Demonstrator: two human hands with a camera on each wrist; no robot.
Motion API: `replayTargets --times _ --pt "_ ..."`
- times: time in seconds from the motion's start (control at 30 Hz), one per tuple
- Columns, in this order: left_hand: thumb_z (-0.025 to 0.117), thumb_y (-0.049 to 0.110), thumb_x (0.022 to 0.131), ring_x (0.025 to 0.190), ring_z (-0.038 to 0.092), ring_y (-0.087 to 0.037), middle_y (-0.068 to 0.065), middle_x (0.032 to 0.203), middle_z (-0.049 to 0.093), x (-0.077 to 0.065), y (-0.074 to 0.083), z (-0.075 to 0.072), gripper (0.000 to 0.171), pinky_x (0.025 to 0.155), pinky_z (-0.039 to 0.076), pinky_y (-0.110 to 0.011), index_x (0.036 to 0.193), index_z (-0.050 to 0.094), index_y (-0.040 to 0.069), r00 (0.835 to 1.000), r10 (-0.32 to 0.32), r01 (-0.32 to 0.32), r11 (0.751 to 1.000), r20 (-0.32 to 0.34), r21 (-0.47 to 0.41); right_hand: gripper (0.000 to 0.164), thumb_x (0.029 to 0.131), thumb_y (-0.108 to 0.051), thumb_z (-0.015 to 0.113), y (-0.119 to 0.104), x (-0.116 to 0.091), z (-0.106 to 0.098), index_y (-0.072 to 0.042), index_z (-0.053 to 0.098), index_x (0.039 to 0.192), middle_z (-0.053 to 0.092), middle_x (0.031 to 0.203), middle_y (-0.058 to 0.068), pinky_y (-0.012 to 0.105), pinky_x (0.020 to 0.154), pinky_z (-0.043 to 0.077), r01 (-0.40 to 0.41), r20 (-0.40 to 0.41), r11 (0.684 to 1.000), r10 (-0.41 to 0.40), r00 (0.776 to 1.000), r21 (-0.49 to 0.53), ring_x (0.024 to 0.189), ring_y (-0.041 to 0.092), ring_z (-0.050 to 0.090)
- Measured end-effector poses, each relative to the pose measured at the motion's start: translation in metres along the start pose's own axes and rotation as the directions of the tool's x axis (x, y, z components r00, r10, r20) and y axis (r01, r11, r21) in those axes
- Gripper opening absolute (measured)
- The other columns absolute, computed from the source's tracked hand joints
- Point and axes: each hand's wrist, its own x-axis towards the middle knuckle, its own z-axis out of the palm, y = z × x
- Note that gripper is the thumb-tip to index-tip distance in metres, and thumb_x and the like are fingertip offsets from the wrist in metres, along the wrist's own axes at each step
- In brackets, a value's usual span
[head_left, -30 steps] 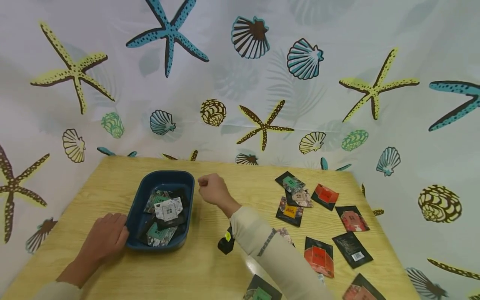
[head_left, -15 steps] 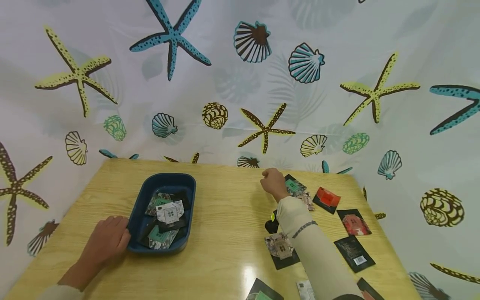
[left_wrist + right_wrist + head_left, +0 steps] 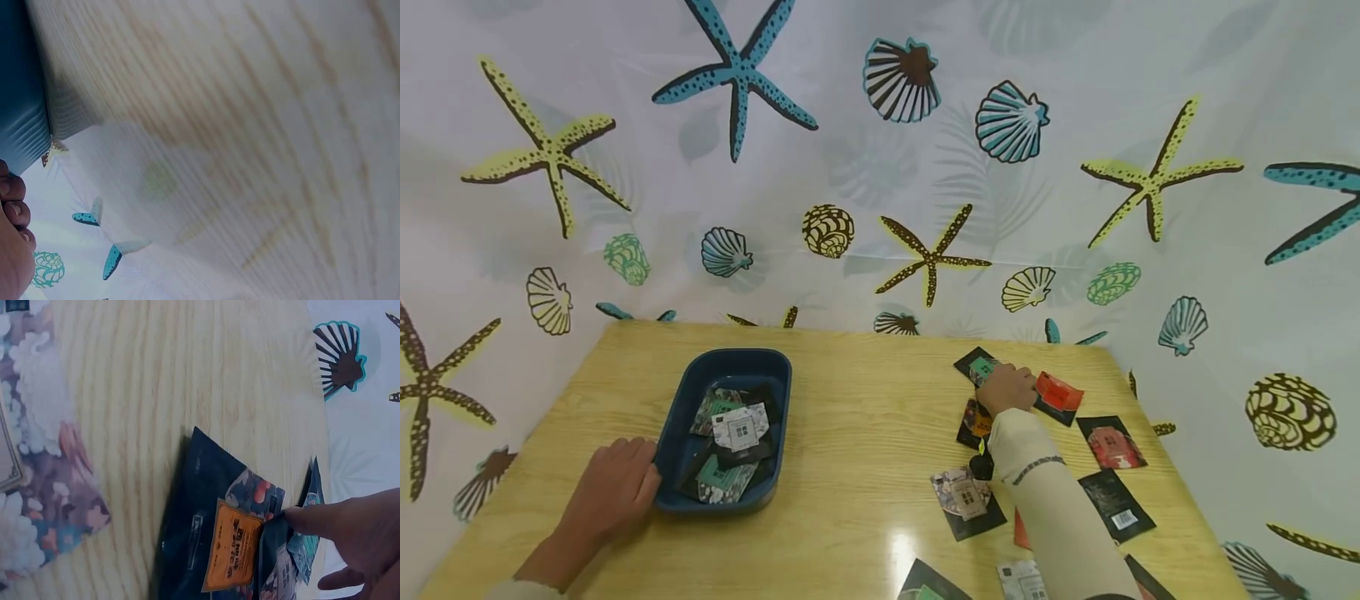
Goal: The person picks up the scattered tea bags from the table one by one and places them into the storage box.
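My left hand [image 3: 613, 483] rests against the left side of a dark blue plastic bin [image 3: 664, 467], fingers loosely bent. In the left wrist view, its fingertips [image 3: 17, 212] show below the bin wall [image 3: 25, 134], outside it. My right hand [image 3: 1006, 388] is over a cluster of flat packets at the back right. In the right wrist view, its thumb touches a black packet with a pale label [image 3: 284, 569], the other fingers apart from the thumb. A packet with an orange label [image 3: 234, 550] lies beneath that one, and a green-labelled packet [image 3: 305, 540] lies beyond.
Several packets lie in the bin, a white-labelled one [image 3: 741, 430] on top. A red packet [image 3: 1058, 393], a black packet with a barcode [image 3: 1116, 504] and a floral packet [image 3: 966, 498] lie about the wooden table [image 3: 850, 433]. A patterned cloth [image 3: 880, 167] hangs behind.
My right hand has moved from beside the bin rightward across the table to the packet cluster. The left hand has stayed beside the bin.
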Motion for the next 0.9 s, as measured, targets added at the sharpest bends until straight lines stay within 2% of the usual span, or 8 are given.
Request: replayTargets --times 0.1,0.23,0.43,0.57,0.67,0.73,0.83,0.9 --pt "0.051 0.008 0.085 0.063 0.026 -0.013 0.004 0.067 0.032 0.002 0.0 -0.001 0.02 0.063 0.021 -0.03 0.071 0.039 0.016 1.0 0.001 -0.001 1.0 -0.003 -0.006 0.075 0.091 -0.037 0.067 0.007 0.0 -0.001 0.014 0.042 0.138 0.041 0.142 0.039 0.058 0.104 0.044 -0.033 0.013 0.999 0.033 0.999 -0.038 0.13 0.052 0.044" --pt "0.05 0.008 0.086 0.063 0.026 -0.014 0.004 0.068 0.033 0.003 0.0 -0.002 0.02 0.063 0.021 -0.031 0.071 0.039 0.016 1.0 -0.002 0.002 1.0 0.0 -0.007 0.08 0.087 -0.047 0.07 0.013 0.001 -0.002 0.014 0.048 0.133 0.05 0.132 0.036 0.057 0.102 0.046 -0.046 0.033 0.998 0.047 0.998 -0.038 0.122 0.049 0.053" --pt "0.05 0.009 0.086 0.064 0.028 -0.014 0.004 0.068 0.034 0.002 -0.002 0.0 0.02 0.062 0.022 -0.031 0.071 0.039 0.016 1.0 -0.006 0.006 1.0 0.001 -0.001 0.087 0.085 -0.055 0.069 0.021 0.002 -0.004 0.013 0.047 0.135 0.046 0.136 0.038 0.059 0.109 0.039 -0.097 0.092 0.994 0.101 0.991 -0.044 0.129 0.049 0.046" --pt "0.05 0.009 0.087 0.063 0.027 -0.014 0.004 0.068 0.033 0.0 -0.003 0.001 0.021 0.062 0.022 -0.031 0.071 0.038 0.016 1.0 0.004 -0.004 1.0 -0.015 0.002 0.081 0.084 -0.055 0.069 0.028 0.002 -0.006 0.011 0.054 0.129 0.055 0.128 0.036 0.061 0.108 0.038 -0.081 0.11 0.996 0.084 0.99 -0.038 0.122 0.048 0.053" --pt "0.049 0.009 0.087 0.063 0.026 -0.013 0.004 0.068 0.032 0.0 -0.004 0.001 0.022 0.062 0.021 -0.03 0.071 0.037 0.016 1.0 0.01 -0.01 1.0 -0.025 0.003 0.046 0.087 -0.041 0.068 0.034 0.003 -0.009 0.005 0.064 0.092 0.065 0.091 0.025 0.052 0.089 0.051 -0.042 0.114 0.999 0.039 0.993 0.023 0.088 0.038 0.063" --pt "0.049 0.009 0.088 0.063 0.025 -0.013 0.004 0.068 0.032 -0.001 -0.004 0.002 0.022 0.062 0.021 -0.03 0.071 0.037 0.016 1.0 0.012 -0.012 1.0 -0.028 -0.001 0.032 0.089 -0.028 0.063 0.039 0.005 -0.013 -0.005 0.056 0.068 0.054 0.064 0.011 0.04 0.067 0.05 -0.012 0.135 0.997 0.001 0.991 0.082 0.061 0.025 0.054" --pt "0.049 0.008 0.088 0.063 0.026 -0.013 0.004 0.068 0.032 -0.001 -0.003 0.002 0.022 0.062 0.021 -0.03 0.071 0.037 0.016 1.0 0.009 -0.009 1.0 -0.024 -0.008 0.031 0.089 -0.011 0.053 0.043 0.011 -0.019 -0.013 0.042 0.06 0.032 0.049 -0.004 0.028 0.048 0.033 0.008 0.199 0.987 -0.041 0.979 0.163 0.045 0.011 0.031" --pt "0.049 0.008 0.087 0.063 0.026 -0.013 0.004 0.067 0.032 -0.002 -0.002 0.003 0.023 0.062 0.021 -0.03 0.07 0.037 0.017 1.0 0.005 -0.005 1.0 -0.019 -0.009 0.021 0.087 -0.005 0.047 0.046 0.014 -0.024 -0.006 0.052 0.067 0.03 0.046 -0.006 0.025 0.045 0.03 0.008 0.24 0.977 -0.06 0.969 0.211 0.043 0.008 0.026"
